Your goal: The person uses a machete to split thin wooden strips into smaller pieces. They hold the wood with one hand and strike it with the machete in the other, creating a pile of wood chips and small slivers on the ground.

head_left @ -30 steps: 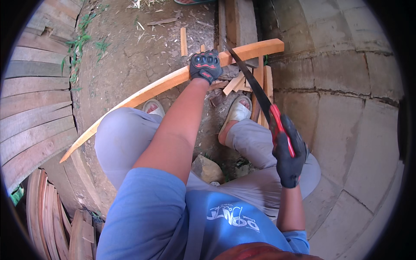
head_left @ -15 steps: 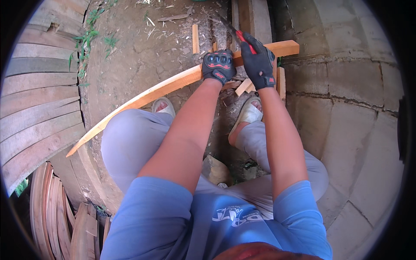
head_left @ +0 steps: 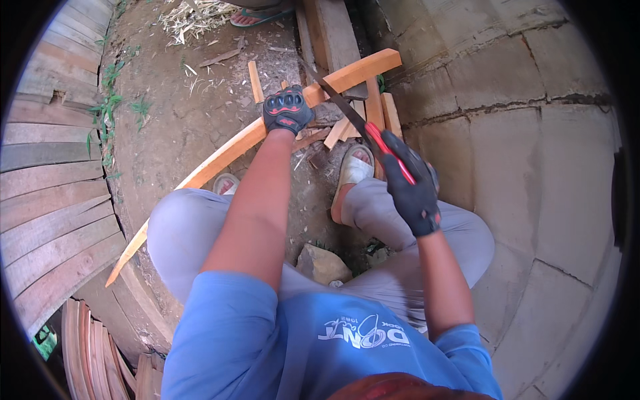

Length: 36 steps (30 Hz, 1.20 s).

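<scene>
A long pale wooden plank [head_left: 227,152] runs diagonally from beside my left knee up to the far right. My gloved left hand [head_left: 287,110] is closed around it, knuckles up, pressing it near a rough timber support. In my gloved right hand [head_left: 412,185] is a handsaw with a red and black handle. The saw's dark blade [head_left: 345,107] points up and left, crossing the plank just right of my left hand. Whether its teeth touch the wood I cannot tell.
Small wood offcuts [head_left: 338,132] lie under the plank, near my sandalled foot [head_left: 355,167]. A block wall [head_left: 507,153] stands on the right, wooden boards [head_left: 53,180] on the left. Another person's foot [head_left: 260,17] and wood shavings [head_left: 193,20] are at the top. A stone [head_left: 323,263] sits between my legs.
My right hand has drawn back toward me with the saw, bringing its blade across the plank. My left hand stays on the plank. The view has shifted, showing another person's foot at the top.
</scene>
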Available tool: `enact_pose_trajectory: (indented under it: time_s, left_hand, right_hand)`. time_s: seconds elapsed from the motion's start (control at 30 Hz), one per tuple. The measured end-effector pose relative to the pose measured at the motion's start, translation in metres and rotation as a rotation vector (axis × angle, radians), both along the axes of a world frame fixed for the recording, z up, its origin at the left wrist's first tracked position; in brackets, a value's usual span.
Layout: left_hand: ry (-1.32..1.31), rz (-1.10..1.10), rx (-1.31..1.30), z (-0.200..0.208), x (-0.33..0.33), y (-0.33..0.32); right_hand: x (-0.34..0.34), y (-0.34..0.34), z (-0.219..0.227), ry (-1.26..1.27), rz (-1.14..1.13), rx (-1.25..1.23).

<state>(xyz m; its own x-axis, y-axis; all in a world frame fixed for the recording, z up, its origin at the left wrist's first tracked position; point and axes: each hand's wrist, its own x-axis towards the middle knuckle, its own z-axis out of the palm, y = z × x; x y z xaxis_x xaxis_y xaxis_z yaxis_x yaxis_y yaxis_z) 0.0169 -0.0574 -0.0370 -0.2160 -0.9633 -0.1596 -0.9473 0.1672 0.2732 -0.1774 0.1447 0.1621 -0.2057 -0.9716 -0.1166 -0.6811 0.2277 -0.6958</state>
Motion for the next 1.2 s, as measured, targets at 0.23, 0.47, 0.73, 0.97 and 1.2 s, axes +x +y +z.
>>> enact_pose_trajectory:
  time_s: [0.23,0.47,0.73,0.97,1.2]
  left_hand:
    - [0.009,0.001,0.019,0.008,-0.003,0.003]
    - [0.016,0.009,-0.030,0.003,-0.002,0.004]
    - [0.106,-0.002,-0.056,0.001,0.000,0.010]
    - [0.135,0.002,-0.066,-0.006,0.005,-0.001]
    - [0.034,-0.037,-0.059,-0.001,0.001,0.003]
  right_hand:
    - [-0.012,0.076,0.056,-0.008,-0.133,0.111]
    - [0.013,-0.019,0.000,0.107,0.090,-0.111]
    - [0.045,-0.163,-0.114,0.077,0.067,-0.224]
    - [0.061,-0.210,-0.140,0.045,0.106,-0.262]
    - [0.023,-0.104,-0.094,-0.198,-0.088,-0.246]
